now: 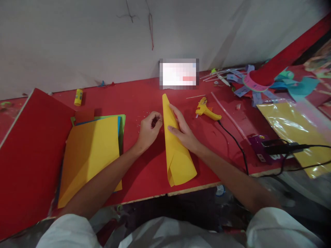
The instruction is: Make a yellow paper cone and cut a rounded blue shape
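Observation:
A sheet of yellow paper point(178, 158), rolled into a tall cone with its narrow end away from me, is in my right hand point(182, 129). That hand wraps the cone's right side, thumb across the front and fingers behind. Just left of the cone is my left hand point(151, 129), its fingers curled and thumb meeting the index finger close to the paper's edge. Whatever may be in that pinch is too small to make out. The cone's wide end, with an overlapping flap, points toward me near the table edge.
A yellow glue gun point(208, 111) with a black cord lies to the right, near a clear plastic strip point(230, 117). Coloured sheets point(93, 148) rest in an opened red folder point(31, 155) at left. A glue stick point(78, 97) and a pixelated rectangle point(178, 74) stand behind.

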Demonstrator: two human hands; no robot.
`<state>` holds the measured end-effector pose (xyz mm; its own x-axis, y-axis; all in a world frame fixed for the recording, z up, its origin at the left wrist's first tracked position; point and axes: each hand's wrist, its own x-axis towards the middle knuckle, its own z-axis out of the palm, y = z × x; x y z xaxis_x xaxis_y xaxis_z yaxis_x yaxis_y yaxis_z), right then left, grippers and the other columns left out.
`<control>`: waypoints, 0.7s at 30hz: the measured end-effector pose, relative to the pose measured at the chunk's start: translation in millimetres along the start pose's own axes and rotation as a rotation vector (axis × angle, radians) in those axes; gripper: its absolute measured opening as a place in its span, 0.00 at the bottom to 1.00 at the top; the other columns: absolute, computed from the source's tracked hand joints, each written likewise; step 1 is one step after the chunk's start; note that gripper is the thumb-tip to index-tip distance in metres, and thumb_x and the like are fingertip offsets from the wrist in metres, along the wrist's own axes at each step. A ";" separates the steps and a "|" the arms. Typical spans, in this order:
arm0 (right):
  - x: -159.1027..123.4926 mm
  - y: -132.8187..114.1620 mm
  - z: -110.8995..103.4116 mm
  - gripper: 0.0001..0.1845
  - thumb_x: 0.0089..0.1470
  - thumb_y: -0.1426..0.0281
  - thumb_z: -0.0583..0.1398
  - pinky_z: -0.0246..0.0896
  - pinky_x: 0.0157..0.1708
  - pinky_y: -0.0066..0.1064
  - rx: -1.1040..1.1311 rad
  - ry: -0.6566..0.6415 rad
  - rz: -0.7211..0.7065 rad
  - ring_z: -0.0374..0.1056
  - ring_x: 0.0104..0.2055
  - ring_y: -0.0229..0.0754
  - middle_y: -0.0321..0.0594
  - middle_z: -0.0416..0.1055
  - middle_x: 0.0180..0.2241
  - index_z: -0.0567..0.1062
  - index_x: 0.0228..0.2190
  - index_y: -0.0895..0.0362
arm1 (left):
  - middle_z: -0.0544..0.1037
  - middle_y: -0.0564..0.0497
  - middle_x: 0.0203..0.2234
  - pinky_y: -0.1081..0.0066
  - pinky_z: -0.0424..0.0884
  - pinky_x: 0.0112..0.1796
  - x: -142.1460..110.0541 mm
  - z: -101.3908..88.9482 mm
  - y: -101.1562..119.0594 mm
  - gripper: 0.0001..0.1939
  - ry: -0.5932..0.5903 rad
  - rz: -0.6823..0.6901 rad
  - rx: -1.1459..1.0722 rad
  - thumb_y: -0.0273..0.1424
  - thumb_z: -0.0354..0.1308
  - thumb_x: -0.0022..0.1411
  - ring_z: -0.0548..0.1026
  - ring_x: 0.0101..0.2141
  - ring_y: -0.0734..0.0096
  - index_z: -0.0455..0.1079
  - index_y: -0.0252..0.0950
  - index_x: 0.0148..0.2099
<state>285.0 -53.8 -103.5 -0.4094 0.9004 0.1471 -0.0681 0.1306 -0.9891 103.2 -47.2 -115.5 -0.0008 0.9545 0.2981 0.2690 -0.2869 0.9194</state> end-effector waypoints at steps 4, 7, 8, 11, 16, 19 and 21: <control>1.6 7.4 -2.1 0.42 0.66 0.58 0.60 0.35 0.80 0.53 -0.124 -0.013 -0.039 0.42 0.81 0.52 0.32 0.47 0.79 0.54 0.75 0.42 | 0.74 0.54 0.30 0.70 0.68 0.36 0.3 0.1 -1.1 0.04 -0.001 0.007 0.024 0.30 0.56 0.67 0.72 0.32 0.72 0.68 0.38 0.37; 1.1 10.0 -2.7 0.40 0.66 0.62 0.58 0.32 0.80 0.53 -0.186 -0.014 -0.052 0.39 0.82 0.50 0.31 0.47 0.79 0.55 0.75 0.43 | 0.74 0.54 0.31 0.70 0.68 0.36 -0.6 0.3 -2.7 0.03 0.000 0.013 0.043 0.30 0.56 0.67 0.72 0.32 0.72 0.68 0.39 0.37; 1.0 10.3 -2.8 0.40 0.66 0.62 0.57 0.32 0.80 0.53 -0.197 -0.017 -0.052 0.39 0.82 0.50 0.31 0.47 0.79 0.55 0.75 0.43 | 0.74 0.54 0.31 0.70 0.68 0.36 -1.0 0.3 -3.2 0.03 -0.004 0.016 0.054 0.30 0.56 0.67 0.72 0.32 0.72 0.68 0.39 0.38; 1.0 10.0 -3.2 0.38 0.68 0.61 0.56 0.33 0.80 0.52 -0.214 -0.036 -0.051 0.41 0.81 0.49 0.32 0.49 0.78 0.57 0.75 0.45 | 0.75 0.54 0.31 0.69 0.69 0.37 -2.0 0.1 -3.7 0.02 -0.013 0.031 0.096 0.30 0.56 0.67 0.72 0.32 0.72 0.68 0.39 0.39; 1.5 10.0 -3.7 0.38 0.69 0.52 0.57 0.37 0.80 0.51 -0.225 -0.043 -0.051 0.45 0.80 0.51 0.39 0.54 0.77 0.58 0.74 0.47 | 0.76 0.54 0.31 0.69 0.69 0.36 -2.5 -0.4 -1.4 0.04 -0.029 0.043 0.130 0.30 0.55 0.68 0.72 0.31 0.72 0.69 0.39 0.39; 1.3 10.8 -4.1 0.39 0.68 0.51 0.59 0.39 0.79 0.51 -0.236 -0.040 -0.062 0.47 0.80 0.51 0.40 0.55 0.76 0.58 0.74 0.46 | 0.76 0.54 0.31 0.69 0.69 0.37 -2.8 -0.4 0.5 0.03 -0.027 0.043 0.152 0.30 0.55 0.67 0.73 0.32 0.71 0.69 0.39 0.39; 1.1 11.1 -4.5 0.38 0.68 0.54 0.60 0.40 0.79 0.51 -0.249 -0.041 -0.067 0.48 0.80 0.51 0.39 0.56 0.76 0.59 0.74 0.45 | 0.77 0.54 0.31 0.69 0.69 0.37 -3.0 -0.5 1.5 0.03 -0.023 0.042 0.171 0.29 0.55 0.66 0.74 0.32 0.71 0.70 0.39 0.39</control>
<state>287.9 -49.4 -114.4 -0.4481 0.8695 0.2077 0.1272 0.2920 -0.9479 103.1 -50.5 -114.9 0.0357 0.9440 0.3279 0.4283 -0.3109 0.8484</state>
